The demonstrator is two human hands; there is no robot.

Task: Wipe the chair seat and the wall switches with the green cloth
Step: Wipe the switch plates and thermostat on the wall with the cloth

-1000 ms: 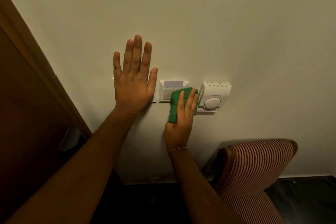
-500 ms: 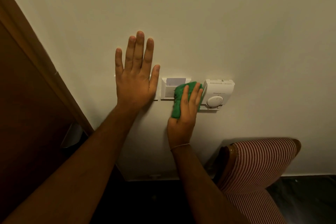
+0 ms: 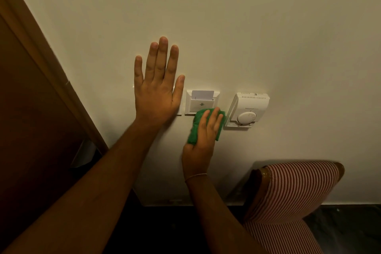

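Observation:
My right hand (image 3: pixel 201 146) presses the green cloth (image 3: pixel 194 130) flat against the wall, at the lower right corner of the white key-card switch (image 3: pixel 199 104) and just left of the white thermostat (image 3: pixel 249 109). My left hand (image 3: pixel 157 86) lies open and flat on the wall, fingers up, covering most of another white switch plate (image 3: pixel 179 110) to the left. The striped chair (image 3: pixel 294 194) stands against the wall at the lower right; its back shows, and the seat is mostly out of frame.
A brown wooden door and frame (image 3: pixel 41 80) run down the left side. The cream wall (image 3: pixel 226 27) fills the view above. A dark floor (image 3: pixel 350 229) shows at the bottom right beside the chair.
My right hand has slid the green cloth down from the gap between the card switch and thermostat to below them. The card switch face is now uncovered. My left hand has stayed put.

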